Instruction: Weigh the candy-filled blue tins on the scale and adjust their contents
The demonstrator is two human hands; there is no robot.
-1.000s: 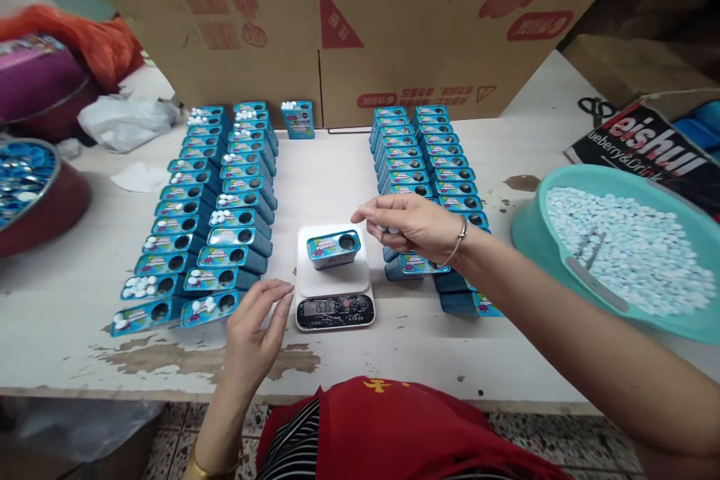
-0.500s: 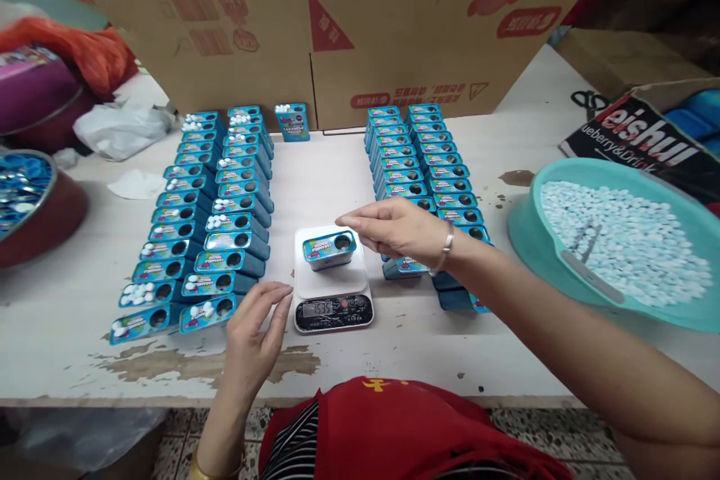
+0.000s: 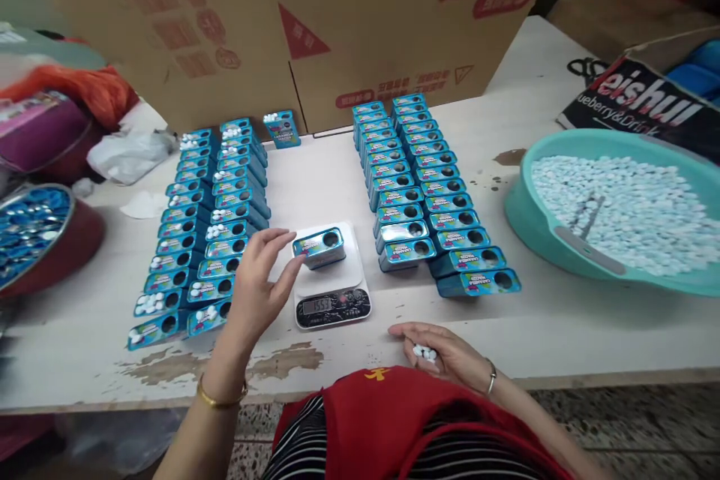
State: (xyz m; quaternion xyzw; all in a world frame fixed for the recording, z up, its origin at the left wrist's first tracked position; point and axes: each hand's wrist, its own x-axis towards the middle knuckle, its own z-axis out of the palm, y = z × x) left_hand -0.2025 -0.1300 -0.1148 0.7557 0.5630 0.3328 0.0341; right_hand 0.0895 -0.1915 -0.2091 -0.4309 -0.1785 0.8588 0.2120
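Note:
A blue tin (image 3: 319,249) with a round hole in its top stands on a white kitchen scale (image 3: 333,305), whose display seems to read 155.3. My left hand (image 3: 263,281) is at the tin's left end, thumb and forefinger apart on either side of it; whether they touch it is hard to tell. Palm up near the table's front edge, my right hand (image 3: 450,355) cups several small white candies (image 3: 424,352) in its curled fingers. Blue tins, some topped with white candies, stand in two rows at left (image 3: 183,240); more stand in two rows at right (image 3: 419,187).
A turquoise basin (image 3: 523,199) of white candies with tongs stands at right, before a printed black box (image 3: 635,101). A red bowl (image 3: 84,236) holds blue pieces at left. A large cardboard box (image 3: 236,30) closes off the back, with a single tin (image 3: 283,131) before it.
My right hand has drawn back from the tin to the front edge and turned palm up, showing candies. My left hand has moved up to the tin. The display reading has risen slightly.

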